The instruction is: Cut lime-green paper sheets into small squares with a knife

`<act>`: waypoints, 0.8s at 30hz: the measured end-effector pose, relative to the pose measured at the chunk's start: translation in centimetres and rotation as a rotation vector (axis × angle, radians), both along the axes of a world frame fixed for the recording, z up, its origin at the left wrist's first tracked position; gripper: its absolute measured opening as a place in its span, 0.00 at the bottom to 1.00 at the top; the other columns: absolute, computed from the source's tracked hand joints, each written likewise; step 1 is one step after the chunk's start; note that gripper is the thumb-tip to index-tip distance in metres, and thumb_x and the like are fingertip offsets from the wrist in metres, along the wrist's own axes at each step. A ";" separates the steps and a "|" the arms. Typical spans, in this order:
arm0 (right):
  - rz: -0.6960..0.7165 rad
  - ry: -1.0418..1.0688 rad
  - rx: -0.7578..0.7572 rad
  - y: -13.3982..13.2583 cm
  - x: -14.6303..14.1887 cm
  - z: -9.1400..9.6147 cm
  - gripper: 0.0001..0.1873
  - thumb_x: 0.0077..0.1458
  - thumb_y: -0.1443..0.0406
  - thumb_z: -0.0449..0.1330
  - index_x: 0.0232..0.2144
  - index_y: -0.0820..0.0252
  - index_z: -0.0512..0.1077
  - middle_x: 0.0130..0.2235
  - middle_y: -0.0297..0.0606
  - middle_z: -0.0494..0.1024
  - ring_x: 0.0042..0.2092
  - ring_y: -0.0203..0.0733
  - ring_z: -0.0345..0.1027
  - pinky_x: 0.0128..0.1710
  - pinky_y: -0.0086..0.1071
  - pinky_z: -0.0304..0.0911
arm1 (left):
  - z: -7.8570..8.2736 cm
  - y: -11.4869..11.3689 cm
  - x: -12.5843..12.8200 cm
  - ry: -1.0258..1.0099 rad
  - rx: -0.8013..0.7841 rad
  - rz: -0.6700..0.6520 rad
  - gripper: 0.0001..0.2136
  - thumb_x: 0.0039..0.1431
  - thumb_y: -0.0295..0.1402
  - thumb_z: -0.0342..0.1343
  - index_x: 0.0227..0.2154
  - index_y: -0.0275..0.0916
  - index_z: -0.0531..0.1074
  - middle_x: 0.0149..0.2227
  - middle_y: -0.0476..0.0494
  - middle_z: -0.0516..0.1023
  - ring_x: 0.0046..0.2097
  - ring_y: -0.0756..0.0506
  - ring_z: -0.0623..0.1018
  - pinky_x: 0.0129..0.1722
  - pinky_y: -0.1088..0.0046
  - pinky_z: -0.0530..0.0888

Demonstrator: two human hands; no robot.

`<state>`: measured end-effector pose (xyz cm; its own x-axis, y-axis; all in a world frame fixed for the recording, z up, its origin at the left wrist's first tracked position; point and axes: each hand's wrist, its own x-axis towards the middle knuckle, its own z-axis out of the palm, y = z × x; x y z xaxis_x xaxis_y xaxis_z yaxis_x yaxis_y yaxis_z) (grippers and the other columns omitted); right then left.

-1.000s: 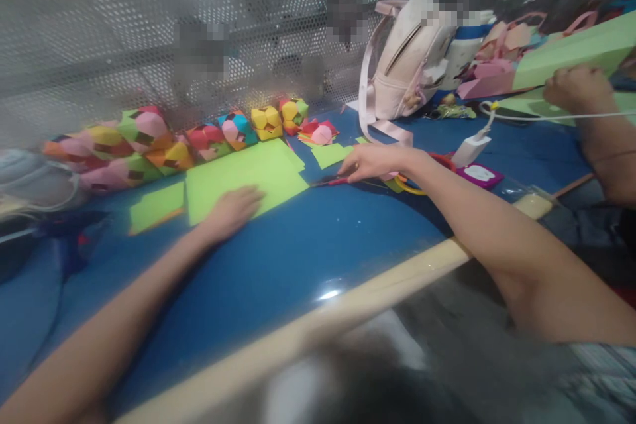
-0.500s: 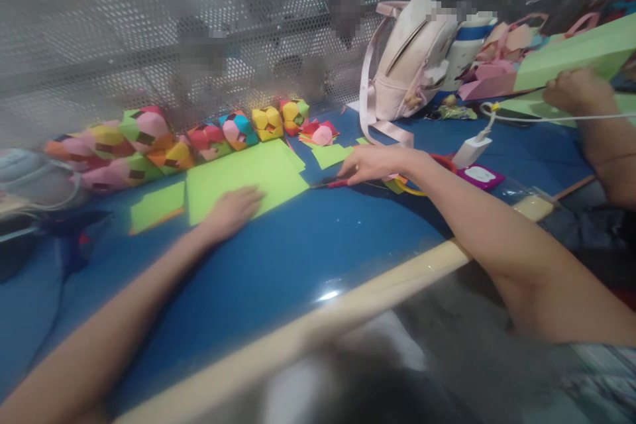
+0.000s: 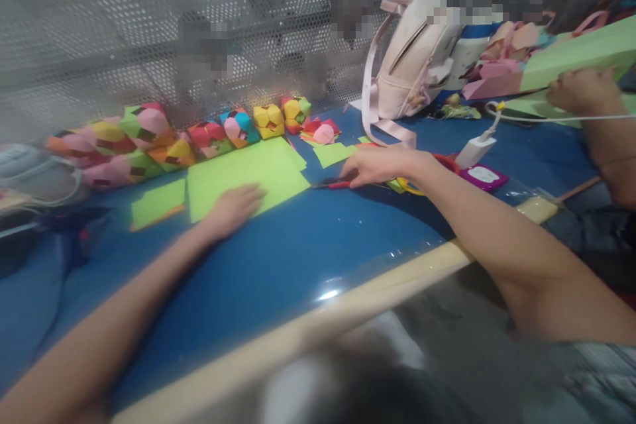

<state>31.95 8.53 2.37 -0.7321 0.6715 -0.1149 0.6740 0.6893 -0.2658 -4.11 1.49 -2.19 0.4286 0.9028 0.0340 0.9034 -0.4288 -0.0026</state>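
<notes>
My left hand (image 3: 237, 207) lies flat on a large sheet of light green paper (image 3: 238, 175), fingers stretched out. To the right of that sheet, my right hand (image 3: 370, 165) is closed on red-handled scissors (image 3: 338, 184). Their dark blades point left, near the sheet's right corner. A smaller green piece (image 3: 332, 154) lies just behind the right hand. Left of the large sheet are more green pieces (image 3: 158, 204) with an orange edge beneath. Partly hidden by my right forearm is a yellow ring-shaped thing (image 3: 410, 187).
Folded colourful paper shapes (image 3: 149, 127) line the back by the perforated metal screen (image 3: 293, 20). A blue glue gun (image 3: 69, 235) stands left. A pale backpack (image 3: 415, 56), white charger (image 3: 476, 151) and purple packet (image 3: 483, 176) are right. Another person's hand (image 3: 583, 89) is beside green paper.
The camera view has shifted slightly. My left hand stays on the large sheet, and my right hand stays at the scissors, with no clear movement.
</notes>
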 end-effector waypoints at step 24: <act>0.057 0.141 0.290 -3.6 -1.1 -3.8 0.13 0.62 0.66 0.53 0.40 0.64 0.76 0.38 0.47 0.75 0.39 0.44 0.65 0.39 0.34 0.56 | -0.2 0.1 -0.1 -0.017 0.005 -0.015 0.29 0.69 0.47 0.30 0.60 0.38 0.66 0.65 0.38 0.65 0.66 0.39 0.64 0.63 0.55 0.62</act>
